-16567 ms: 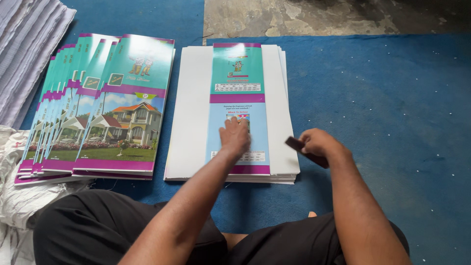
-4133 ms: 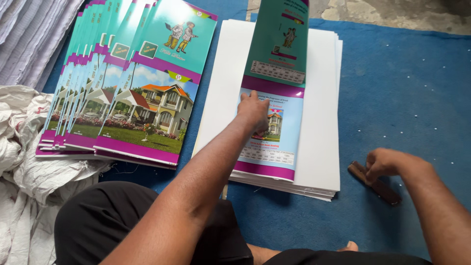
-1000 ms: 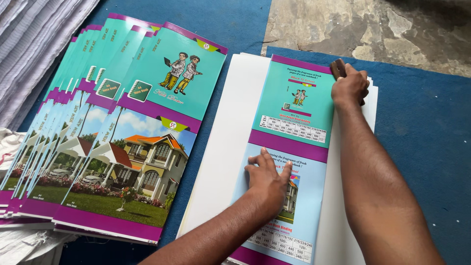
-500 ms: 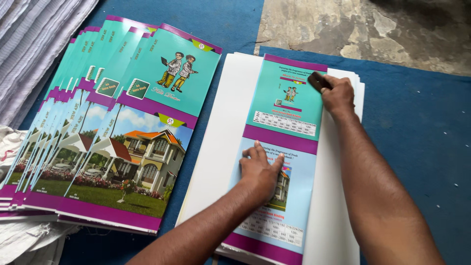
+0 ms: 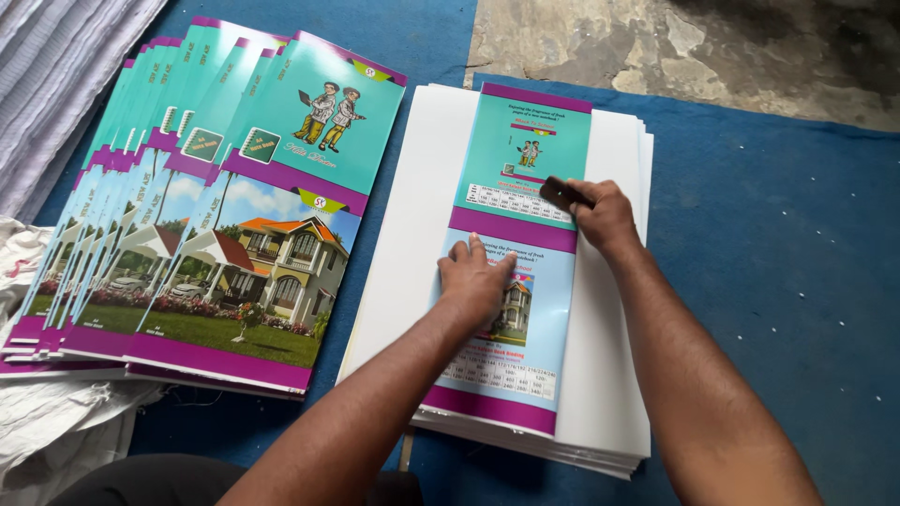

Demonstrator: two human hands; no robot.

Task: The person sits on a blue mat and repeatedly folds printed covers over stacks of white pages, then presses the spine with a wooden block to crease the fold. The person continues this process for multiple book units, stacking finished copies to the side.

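Right hand (image 5: pixel 600 214) was clamped on a small dark block (image 5: pixel 561 193) (some kind of creasing tool imo, can't tell what it's made of), with the block's tip pressed down on the teal upper half of the folded cover sheet (image 5: pixel 511 262). Left hand (image 5: pixel 476 281) had nothing gripped, just flat with fingers spread, pinning the sheet right around the purple band in the middle. The two hands were near each other but not touching.

So the step in hand looked like rubbing down the fold, w/ the block partway along the sheet. Next move prob calls for steady pressure along the edge while the left palm keeps the sheet from sliding, otherwise the crease could wander.

The sheet lay on top of the white stack (image 5: pixel 609 394), roughly centred on it, narrow and long. Its long axis ran away from the person, tilted a bit to the right at the far end; teal end pointed away, pale blue end w/ the purple strip pointed back at the person.

Further out: a fanned row of finished covers (image 5: pixel 225 234) to the left w/ house pics, all on a blue mat (image 5: pixel 787 281), bare concrete (image 5: pixel 675 47) beyond, white sacking (image 5: pixel 56 422) at the near left
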